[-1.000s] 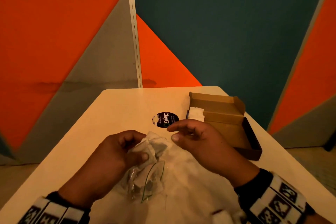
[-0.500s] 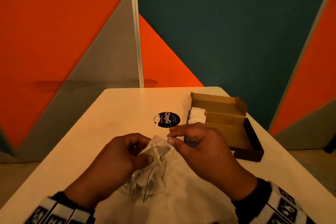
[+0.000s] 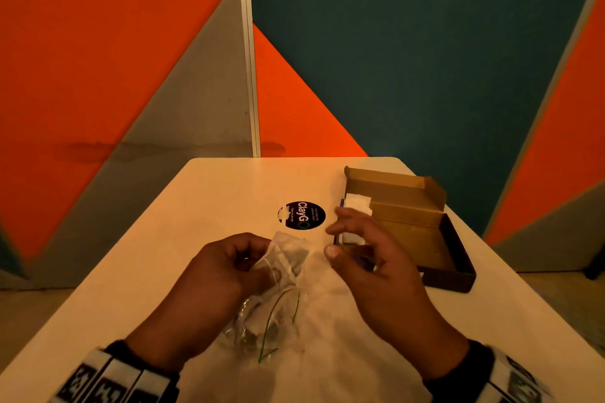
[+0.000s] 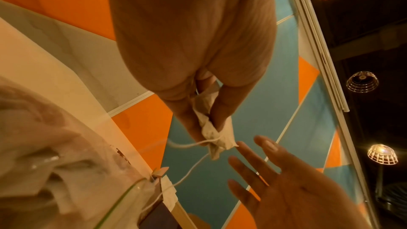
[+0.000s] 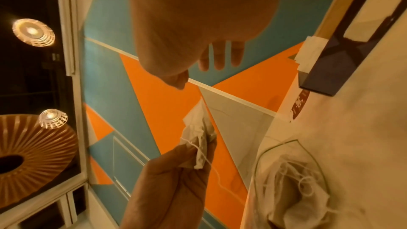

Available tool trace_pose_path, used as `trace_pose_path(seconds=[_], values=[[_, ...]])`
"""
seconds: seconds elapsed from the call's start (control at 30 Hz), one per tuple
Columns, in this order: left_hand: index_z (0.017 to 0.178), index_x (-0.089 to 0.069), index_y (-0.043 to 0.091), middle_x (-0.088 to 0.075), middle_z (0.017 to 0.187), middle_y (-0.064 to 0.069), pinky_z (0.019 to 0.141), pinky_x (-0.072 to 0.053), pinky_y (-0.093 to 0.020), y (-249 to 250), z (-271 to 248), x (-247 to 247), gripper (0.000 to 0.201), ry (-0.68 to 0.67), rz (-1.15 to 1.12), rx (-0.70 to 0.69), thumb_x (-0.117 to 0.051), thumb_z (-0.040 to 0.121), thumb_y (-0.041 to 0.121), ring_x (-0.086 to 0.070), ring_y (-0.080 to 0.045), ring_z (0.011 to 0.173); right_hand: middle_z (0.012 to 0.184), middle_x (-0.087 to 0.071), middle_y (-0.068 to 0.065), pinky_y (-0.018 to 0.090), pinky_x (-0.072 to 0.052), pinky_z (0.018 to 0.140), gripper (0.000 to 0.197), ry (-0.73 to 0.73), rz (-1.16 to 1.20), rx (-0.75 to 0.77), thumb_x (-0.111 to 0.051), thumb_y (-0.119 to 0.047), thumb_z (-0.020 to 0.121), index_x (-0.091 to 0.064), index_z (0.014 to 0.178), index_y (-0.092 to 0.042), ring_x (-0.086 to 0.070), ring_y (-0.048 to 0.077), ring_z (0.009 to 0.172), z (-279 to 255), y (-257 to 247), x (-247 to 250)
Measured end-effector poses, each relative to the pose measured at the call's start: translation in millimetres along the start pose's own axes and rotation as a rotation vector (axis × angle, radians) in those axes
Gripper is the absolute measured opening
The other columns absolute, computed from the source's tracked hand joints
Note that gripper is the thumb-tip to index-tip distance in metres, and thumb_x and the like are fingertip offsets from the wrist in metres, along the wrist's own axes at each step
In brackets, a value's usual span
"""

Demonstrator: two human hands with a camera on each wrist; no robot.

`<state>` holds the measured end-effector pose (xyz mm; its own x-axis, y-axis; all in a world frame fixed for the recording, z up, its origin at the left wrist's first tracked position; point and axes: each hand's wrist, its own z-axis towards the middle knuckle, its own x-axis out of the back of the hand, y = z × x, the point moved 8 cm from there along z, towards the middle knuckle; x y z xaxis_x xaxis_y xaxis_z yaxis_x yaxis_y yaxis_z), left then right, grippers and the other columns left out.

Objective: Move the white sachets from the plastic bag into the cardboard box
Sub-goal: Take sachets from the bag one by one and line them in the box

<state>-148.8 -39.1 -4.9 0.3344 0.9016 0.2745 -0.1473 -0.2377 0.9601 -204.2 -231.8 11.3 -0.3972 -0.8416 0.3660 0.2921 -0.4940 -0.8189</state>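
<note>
Black sticker (image 3: 304, 215) beside cardboard box (image 3: 409, 226).

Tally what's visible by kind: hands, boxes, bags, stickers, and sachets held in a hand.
Hands: 2 (left hand, right hand)
Cardboard box: 1
Plastic bag: 1
Black sticker: 1
Held sachet: 1, pinched in left fingers
Total: 6

In the head view the right hand (image 3: 370, 258) covers the near left corner of the cardboard box (image 3: 425, 226), and only the top of a white sachet (image 3: 358, 203) there shows. The plastic bag (image 3: 262, 330) is blurred, so its contents cannot be counted. The small print on the black sticker (image 3: 302, 215), far on the tabletop (image 3: 203, 226), is too small to read.
</note>
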Motion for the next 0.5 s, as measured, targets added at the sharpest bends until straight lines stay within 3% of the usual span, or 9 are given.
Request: trace_pose_path(seconds=[0.07,0.13,0.27,0.33,0.4,0.5], values=[[0.091,-0.078,0.019,-0.078,0.089,-0.006,0.069,-0.058,-0.025,2.1,-0.1,-3.9,0.026,-0.008,-0.029,-0.005,-0.068,0.085,-0.004,-0.075,-0.022,0.081,0.121,-0.057,-0.04,0.018,-0.046,0.094,0.024,-0.137,0.106,-0.032,-0.066,-0.024,0.091,-0.07,0.097,-0.046,-0.05,-0.016,0.116,1.2,-1.8,-17.5],[0.092,-0.078,0.017,-0.078,0.09,-0.007,0.07,-0.06,-0.027,5.2,-0.4,-7.4,0.025,-0.009,-0.067,-0.006,-0.068,0.085,-0.005,-0.075,-0.024,0.083,0.113,-0.067,-0.03,0.014,-0.049,0.088,0.028,-0.216,0.156,-0.074,-0.065,-0.015,0.092,-0.075,0.097,-0.041,-0.059,-0.011,0.109,1.3,-2.1,-30.3],[0.095,-0.076,0.022,-0.075,0.094,-0.009,0.079,-0.06,-0.042,3.8,0.2,-6.6,0.029,0.027,-0.113,0.005,-0.069,0.084,-0.005,-0.075,-0.026,0.083,0.097,-0.075,-0.017,0.024,-0.058,0.082,0.031,-0.192,0.171,-0.161,-0.059,-0.009,0.096,-0.076,0.099,-0.035,-0.07,0.004,0.091,4.5,3.9,-38.4],[0.101,-0.074,0.025,-0.071,0.093,-0.013,0.073,-0.06,-0.038,0.5,1.2,-1.6,0.033,0.074,-0.127,0.018,-0.07,0.084,-0.004,-0.074,-0.025,0.077,0.094,-0.075,-0.018,0.025,-0.059,0.08,0.031,-0.179,0.139,-0.175,-0.059,-0.011,0.096,-0.076,0.099,-0.037,-0.071,0.005,0.087,2.9,6.5,-38.9],[0.102,-0.072,0.02,-0.07,0.091,-0.018,0.064,-0.06,-0.033,-0.9,1.4,3.2,0.03,0.118,-0.18,0.04,-0.071,0.084,-0.004,-0.072,-0.027,0.071,0.09,-0.074,-0.018,0.024,-0.058,0.081,0.03,-0.155,0.094,-0.174,-0.06,-0.015,0.096,-0.076,0.097,-0.04,-0.07,0.003,0.085,2.5,9.3,-36.2],[0.09,-0.073,0.014,-0.072,0.082,-0.012,0.058,-0.058,-0.029,3.8,0.8,15.6,0.015,0.203,-0.14,0.027,-0.075,0.082,0.0,-0.07,-0.023,0.066,0.089,-0.071,-0.027,0.02,-0.053,0.083,0.023,-0.116,-0.026,-0.151,-0.062,-0.025,0.093,-0.075,0.092,-0.043,-0.065,-0.005,0.089,5.3,10.7,-26.1]])
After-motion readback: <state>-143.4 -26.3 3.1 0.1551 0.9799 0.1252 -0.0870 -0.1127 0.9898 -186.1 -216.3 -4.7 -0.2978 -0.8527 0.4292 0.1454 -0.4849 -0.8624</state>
